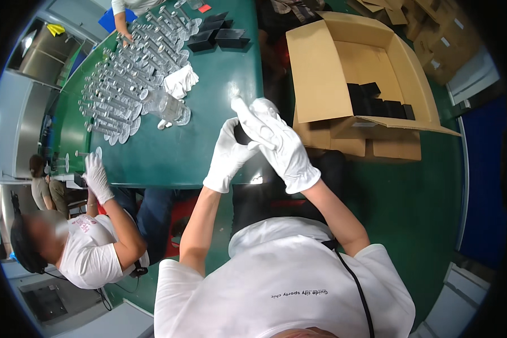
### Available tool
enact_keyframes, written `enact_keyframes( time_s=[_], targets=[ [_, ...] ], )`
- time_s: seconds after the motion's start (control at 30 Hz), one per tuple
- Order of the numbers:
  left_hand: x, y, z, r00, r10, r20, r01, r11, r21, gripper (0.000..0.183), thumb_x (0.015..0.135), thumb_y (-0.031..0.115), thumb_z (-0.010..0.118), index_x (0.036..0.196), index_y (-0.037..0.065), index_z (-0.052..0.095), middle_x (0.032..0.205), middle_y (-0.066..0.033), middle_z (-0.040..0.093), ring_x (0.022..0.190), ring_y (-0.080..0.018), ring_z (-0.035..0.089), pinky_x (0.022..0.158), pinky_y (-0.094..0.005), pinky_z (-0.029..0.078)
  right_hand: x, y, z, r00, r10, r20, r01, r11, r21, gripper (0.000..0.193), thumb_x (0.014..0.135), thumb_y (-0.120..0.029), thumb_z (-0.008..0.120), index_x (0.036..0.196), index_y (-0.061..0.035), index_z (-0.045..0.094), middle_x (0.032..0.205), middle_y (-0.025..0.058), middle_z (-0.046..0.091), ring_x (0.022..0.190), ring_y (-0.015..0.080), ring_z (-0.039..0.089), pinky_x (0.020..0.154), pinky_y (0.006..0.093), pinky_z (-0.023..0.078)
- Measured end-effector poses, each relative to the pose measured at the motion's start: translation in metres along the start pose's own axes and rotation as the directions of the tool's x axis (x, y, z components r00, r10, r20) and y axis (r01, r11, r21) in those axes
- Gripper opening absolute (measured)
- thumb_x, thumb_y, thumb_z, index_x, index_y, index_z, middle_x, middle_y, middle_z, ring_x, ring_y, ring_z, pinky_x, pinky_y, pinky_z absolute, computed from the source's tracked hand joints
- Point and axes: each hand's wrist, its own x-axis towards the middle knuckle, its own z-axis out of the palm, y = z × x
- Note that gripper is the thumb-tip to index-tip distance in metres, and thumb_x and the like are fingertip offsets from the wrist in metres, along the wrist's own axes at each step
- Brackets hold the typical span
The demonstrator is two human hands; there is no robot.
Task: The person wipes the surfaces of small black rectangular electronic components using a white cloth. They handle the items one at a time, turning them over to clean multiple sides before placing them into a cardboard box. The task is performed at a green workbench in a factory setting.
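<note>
Both my hands wear white gloves and meet over the near right corner of the green table. My left hand (226,156) is closed around a small black box (241,135), mostly hidden by the gloves. Across its top lies my right hand (277,141), fingers long and close together, pressing on the box from the right. Something pale and rounded by the right fingers is too blurred to name. Left of my hands, a clear glass jar (174,109) lies on its side beside a crumpled white cloth (181,81).
Many clear stemmed glass pieces (124,79) crowd the green table (208,163). Black boxes (217,34) sit at its far side. To the right stands an open carton (372,56) with black boxes inside. A gloved co-worker (98,236) sits at left; another person's hand reaches among the glass.
</note>
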Motion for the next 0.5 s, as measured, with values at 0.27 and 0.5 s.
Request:
enact_keyframes(
  time_s=[0.27,0.5],
  targets=[
    [-0.05,0.018,0.001,0.967,-0.22,0.129,0.236,0.964,-0.123,0.066,0.068,0.004,0.084,0.124,-0.003,0.051,0.108,-0.0081,0.062,0.097,-0.012,0.062,0.082,-0.0268,0.055,-0.021,0.024,-0.047,0.837,0.32,0.444,-0.537,0.639,0.552,0.022,0.098,-0.01,0.058,0.115,-0.0041,0.069,0.117,0.0119,0.07,0.101,0.0285,0.067,0.098,0.0398,0.049],
    [-0.066,0.008,-0.015,0.957,-0.245,0.157,0.291,0.828,-0.48,0.067,0.084,0.025,0.074,0.142,0.003,0.049,0.123,-0.0031,0.057,0.112,-0.0106,0.055,0.106,-0.0333,0.044,-0.051,0.079,-0.072,0.783,0.525,0.333,-0.552,0.834,-0.015,0.048,0.105,-0.034,0.048,0.138,-0.0001,0.057,0.125,0.0101,0.068,0.108,0.02,0.067,0.096,0.0331,0.052]
  ],
)
